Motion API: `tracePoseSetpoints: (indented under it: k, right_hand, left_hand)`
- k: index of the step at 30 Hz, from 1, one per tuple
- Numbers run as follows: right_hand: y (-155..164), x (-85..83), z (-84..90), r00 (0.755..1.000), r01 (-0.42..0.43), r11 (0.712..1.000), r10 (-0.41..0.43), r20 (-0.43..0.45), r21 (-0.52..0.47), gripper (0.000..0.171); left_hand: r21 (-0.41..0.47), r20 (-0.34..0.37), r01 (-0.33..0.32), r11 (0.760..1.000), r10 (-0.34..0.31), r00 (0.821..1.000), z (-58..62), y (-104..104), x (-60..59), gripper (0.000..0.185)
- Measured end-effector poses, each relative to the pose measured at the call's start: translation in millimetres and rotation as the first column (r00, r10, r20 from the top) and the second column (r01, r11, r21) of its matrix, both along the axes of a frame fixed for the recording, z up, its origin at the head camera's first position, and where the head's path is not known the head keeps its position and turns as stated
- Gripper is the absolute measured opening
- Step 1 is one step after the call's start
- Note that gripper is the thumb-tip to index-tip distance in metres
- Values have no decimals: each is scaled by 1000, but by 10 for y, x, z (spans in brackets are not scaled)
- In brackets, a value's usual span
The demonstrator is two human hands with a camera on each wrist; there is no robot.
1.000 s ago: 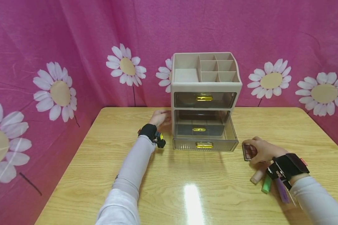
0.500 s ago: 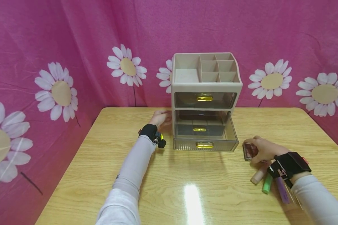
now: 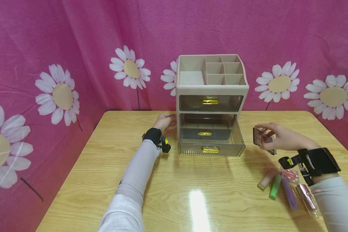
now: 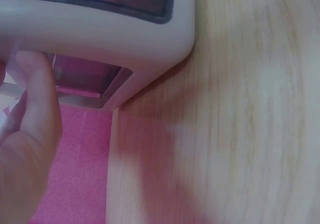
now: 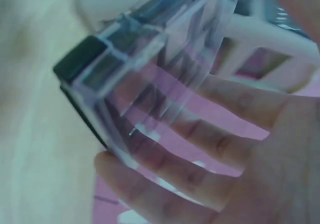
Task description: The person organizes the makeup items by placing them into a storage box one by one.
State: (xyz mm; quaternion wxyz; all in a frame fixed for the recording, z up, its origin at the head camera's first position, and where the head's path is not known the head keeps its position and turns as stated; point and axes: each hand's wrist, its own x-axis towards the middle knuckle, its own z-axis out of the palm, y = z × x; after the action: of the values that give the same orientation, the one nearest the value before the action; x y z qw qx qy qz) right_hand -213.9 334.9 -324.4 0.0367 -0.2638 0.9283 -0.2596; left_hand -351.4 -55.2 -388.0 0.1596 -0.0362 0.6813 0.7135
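Note:
My right hand [image 3: 288, 137] pinches an eyeshadow palette [image 3: 260, 137] between thumb and fingers, tilted above the table to the right of a beige drawer organizer [image 3: 213, 90]. In the right wrist view the palette [image 5: 135, 58] shows a clear case with a dark edge, the fingers spread along it. My left hand [image 3: 165, 121] rests against the organizer's left side, some fingers hidden behind it. The left wrist view shows the thumb side of that hand [image 4: 37, 108] laid on the side wall by a window opening. The organizer's smoky middle drawer [image 3: 211, 149] is pulled out.
On the table at right lie a beige tube [image 3: 266, 180], a green tube [image 3: 275, 187], a purple tube [image 3: 289, 195], a clear case with red patterning [image 3: 290, 175] and a shiny pink case [image 3: 306, 196]. A pink flowered curtain [image 3: 150, 25] hangs behind.
My right hand has lifted the palette off the table, up and slightly right, uncovering the red-patterned case and the shiny pink one. The left hand has stayed put.

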Motion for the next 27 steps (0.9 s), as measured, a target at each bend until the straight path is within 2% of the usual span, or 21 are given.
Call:
tracePoseSetpoints:
  k: [4,8,13,15,21,27]
  right_hand:
    - [-82,26,191,999,-50,997,48,-23,-65,65]
    - [-212,47,387,996,-89,993,86,-35,-78,68]
    - [-428,42,615,983,-149,989,149,-103,5,65]
    - [-525,32,699,982,-141,988,148,-120,67,65]
    - [-839,-20,900,984,-152,972,166,-61,178,68]
    - [-1141,-105,955,974,-225,954,224,25,197,63]
  left_hand:
    - [-7,4,3,1000,-3,1000,-4,-5,-2,38]
    - [-19,-4,9,1000,-9,1000,-1,-6,-4,38]
    - [-19,-3,13,1000,-14,1000,0,-5,-2,38]
    - [-19,1,15,1000,-15,1000,0,-4,-2,38]
    - [-13,3,14,1000,-14,1000,4,-6,4,38]
    - [4,0,3,1000,-3,1000,1,1,-2,37]
